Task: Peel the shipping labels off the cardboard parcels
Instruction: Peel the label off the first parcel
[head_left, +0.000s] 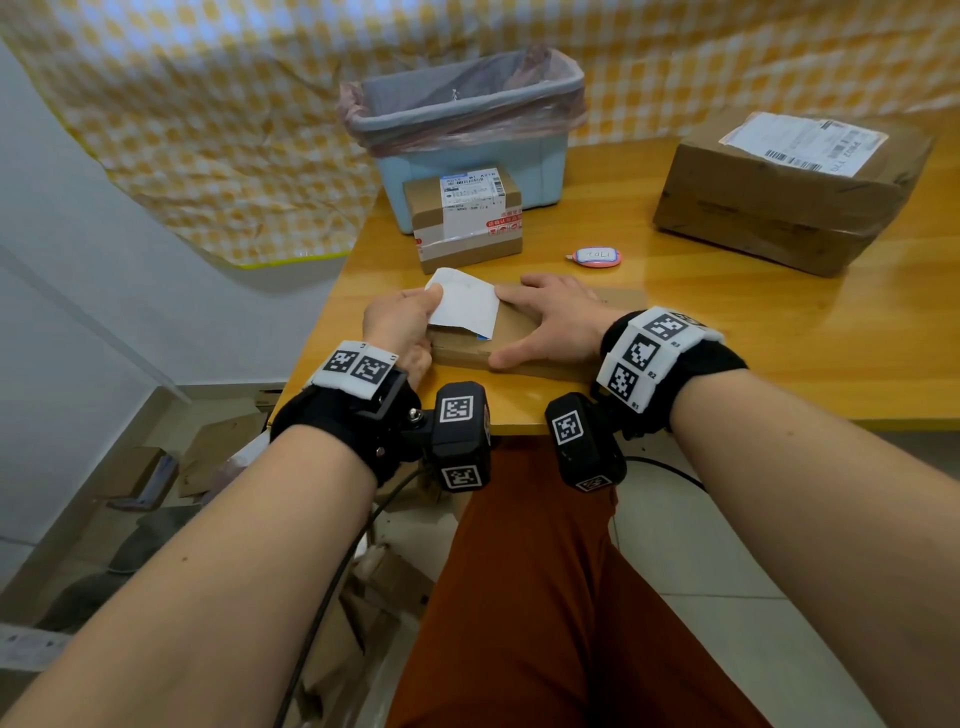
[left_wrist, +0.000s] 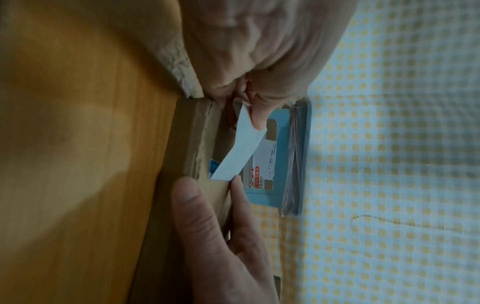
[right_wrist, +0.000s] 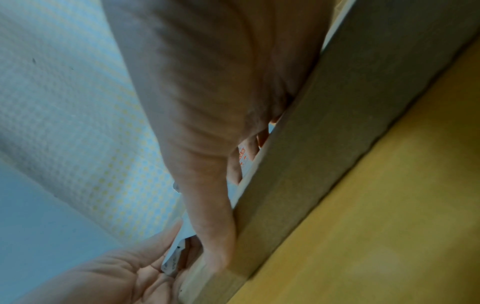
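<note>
A flat cardboard parcel (head_left: 462, 356) lies at the table's near edge. Its white shipping label (head_left: 464, 305) is lifted off the top, blank side up, and only its near edge still sticks to the cardboard. My left hand (head_left: 402, 322) pinches the label's left corner; the left wrist view shows the label (left_wrist: 239, 148) stretched up to my pinching fingertips (left_wrist: 255, 115). My right hand (head_left: 550, 322) lies flat on the parcel's top with straight fingers. Its thumb runs along the front side, which the right wrist view also shows on the parcel (right_wrist: 337, 123).
A small labelled parcel (head_left: 462, 218) stands behind, against a blue bin (head_left: 467, 156) lined with a plastic bag. A large labelled parcel (head_left: 789, 192) sits at the far right. A small pink and white tool (head_left: 595, 256) lies mid-table. The wooden table (head_left: 727, 338) ends at my lap.
</note>
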